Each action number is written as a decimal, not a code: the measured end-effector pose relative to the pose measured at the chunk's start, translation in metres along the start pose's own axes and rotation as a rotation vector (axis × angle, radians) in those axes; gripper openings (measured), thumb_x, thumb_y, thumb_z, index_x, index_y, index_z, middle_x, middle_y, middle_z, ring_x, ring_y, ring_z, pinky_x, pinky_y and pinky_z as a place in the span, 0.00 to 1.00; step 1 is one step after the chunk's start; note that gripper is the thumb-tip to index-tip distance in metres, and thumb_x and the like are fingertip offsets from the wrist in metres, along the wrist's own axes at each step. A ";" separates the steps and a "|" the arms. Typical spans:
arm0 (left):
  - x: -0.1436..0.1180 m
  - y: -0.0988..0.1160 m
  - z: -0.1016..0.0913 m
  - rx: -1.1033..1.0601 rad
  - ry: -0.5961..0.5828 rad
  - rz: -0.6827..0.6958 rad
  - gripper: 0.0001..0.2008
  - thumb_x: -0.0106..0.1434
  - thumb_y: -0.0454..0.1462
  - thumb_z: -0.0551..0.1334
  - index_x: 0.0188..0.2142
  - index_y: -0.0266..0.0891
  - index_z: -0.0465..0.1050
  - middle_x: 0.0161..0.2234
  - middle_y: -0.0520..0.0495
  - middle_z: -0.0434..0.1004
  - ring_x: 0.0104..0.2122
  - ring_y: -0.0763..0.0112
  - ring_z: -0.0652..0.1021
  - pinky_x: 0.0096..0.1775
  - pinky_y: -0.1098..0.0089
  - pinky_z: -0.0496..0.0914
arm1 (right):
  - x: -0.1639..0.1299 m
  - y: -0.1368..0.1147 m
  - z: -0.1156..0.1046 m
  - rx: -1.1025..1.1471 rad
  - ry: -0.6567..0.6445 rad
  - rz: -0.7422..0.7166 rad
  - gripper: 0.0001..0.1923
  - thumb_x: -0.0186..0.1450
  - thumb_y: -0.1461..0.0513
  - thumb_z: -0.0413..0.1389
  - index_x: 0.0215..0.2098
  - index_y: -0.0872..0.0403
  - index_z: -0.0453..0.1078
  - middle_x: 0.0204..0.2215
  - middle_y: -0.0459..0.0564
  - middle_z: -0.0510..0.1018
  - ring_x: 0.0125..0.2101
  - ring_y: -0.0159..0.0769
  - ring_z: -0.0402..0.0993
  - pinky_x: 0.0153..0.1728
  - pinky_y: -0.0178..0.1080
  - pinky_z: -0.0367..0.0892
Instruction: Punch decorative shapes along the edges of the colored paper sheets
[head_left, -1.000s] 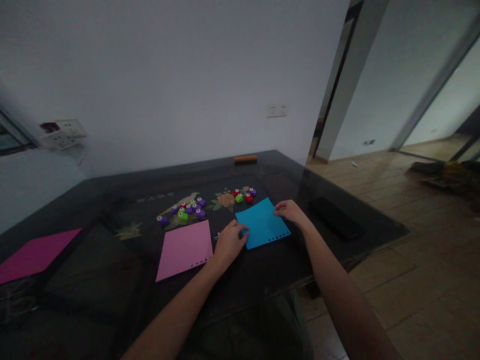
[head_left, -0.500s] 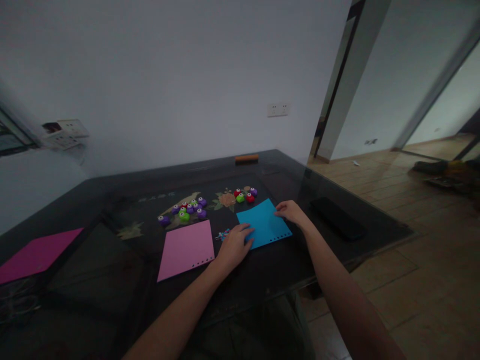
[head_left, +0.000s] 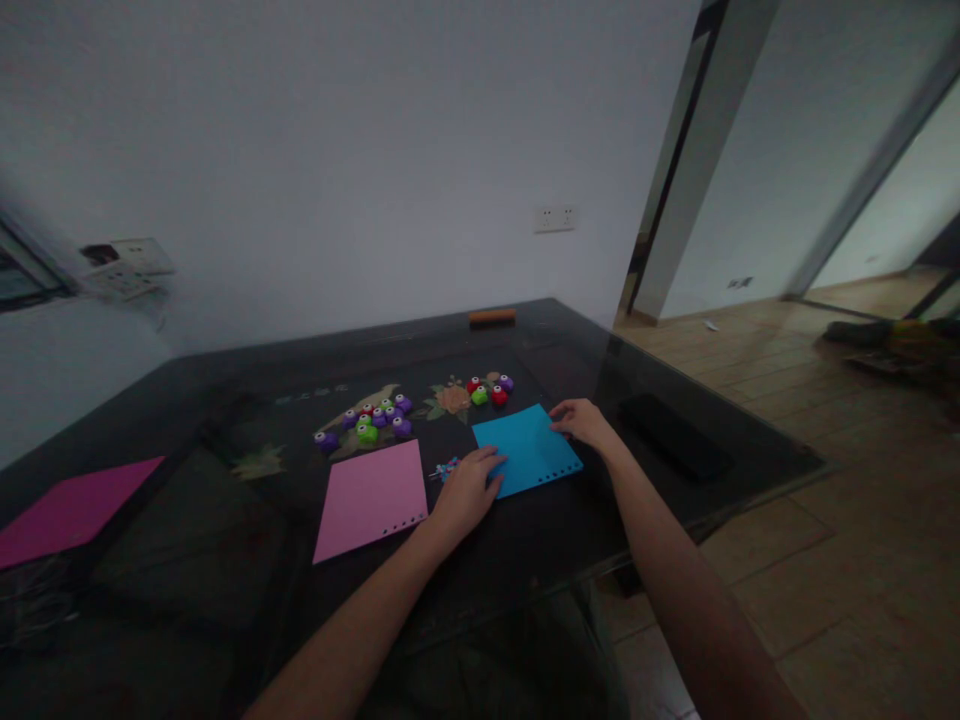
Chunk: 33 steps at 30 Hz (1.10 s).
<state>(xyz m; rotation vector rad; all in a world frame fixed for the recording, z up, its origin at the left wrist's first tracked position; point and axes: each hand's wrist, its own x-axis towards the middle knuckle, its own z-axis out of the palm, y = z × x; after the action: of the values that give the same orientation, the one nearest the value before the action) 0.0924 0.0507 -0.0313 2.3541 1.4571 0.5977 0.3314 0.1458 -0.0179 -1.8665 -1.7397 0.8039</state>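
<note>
Dark glass table (head_left: 225, 560) bears a thin, floppy blue sheet (head_left: 527, 447) (slides easily), pinned flat by left hand (head_left: 469, 490) and right hand (head_left: 581, 420), fingers spread, gripping nothing; best lifted by an edge.

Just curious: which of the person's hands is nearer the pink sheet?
Left. The left hand rests at the blue sheet's near-left corner, just right of the pink sheet. The right hand is on the blue sheet's far right edge.

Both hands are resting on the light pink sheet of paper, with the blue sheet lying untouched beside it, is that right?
Reversed. In the head view the left hand and right hand rest on opposite edges of the blue punched paper sheet; the light pink punched paper sheet lies untouched beside it on the dark glass table.
</note>
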 end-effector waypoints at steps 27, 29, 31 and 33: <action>0.000 0.001 -0.002 -0.023 0.068 0.031 0.15 0.63 0.35 0.55 0.48 0.39 0.73 0.53 0.42 0.70 0.53 0.61 0.70 0.55 0.60 0.63 | 0.000 0.002 0.001 -0.078 0.052 -0.008 0.09 0.55 0.65 0.61 0.36 0.54 0.74 0.24 0.46 0.77 0.22 0.29 0.74 0.29 0.32 0.66; 0.001 0.003 -0.007 -0.045 0.101 0.062 0.14 0.63 0.35 0.55 0.47 0.39 0.73 0.52 0.43 0.71 0.52 0.62 0.71 0.54 0.61 0.64 | 0.002 0.004 0.002 -0.085 0.065 -0.012 0.09 0.55 0.65 0.61 0.36 0.54 0.74 0.25 0.46 0.77 0.22 0.29 0.74 0.29 0.31 0.66; 0.002 0.004 -0.015 -0.082 0.141 0.092 0.13 0.63 0.34 0.55 0.46 0.40 0.73 0.51 0.44 0.72 0.50 0.63 0.72 0.52 0.62 0.66 | 0.002 0.005 0.002 -0.089 0.088 -0.017 0.09 0.55 0.64 0.61 0.35 0.53 0.74 0.26 0.46 0.78 0.23 0.29 0.74 0.28 0.31 0.65; 0.003 0.003 -0.028 -0.124 0.188 0.112 0.13 0.62 0.34 0.55 0.45 0.41 0.73 0.48 0.45 0.73 0.48 0.65 0.73 0.50 0.63 0.68 | 0.002 0.004 0.003 -0.088 0.110 -0.022 0.09 0.55 0.63 0.61 0.35 0.53 0.74 0.28 0.46 0.78 0.24 0.29 0.74 0.28 0.31 0.65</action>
<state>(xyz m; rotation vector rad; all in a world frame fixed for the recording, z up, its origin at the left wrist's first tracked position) 0.0819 0.0533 -0.0054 2.3462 1.3258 0.9332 0.3322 0.1468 -0.0236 -1.9067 -1.7494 0.6128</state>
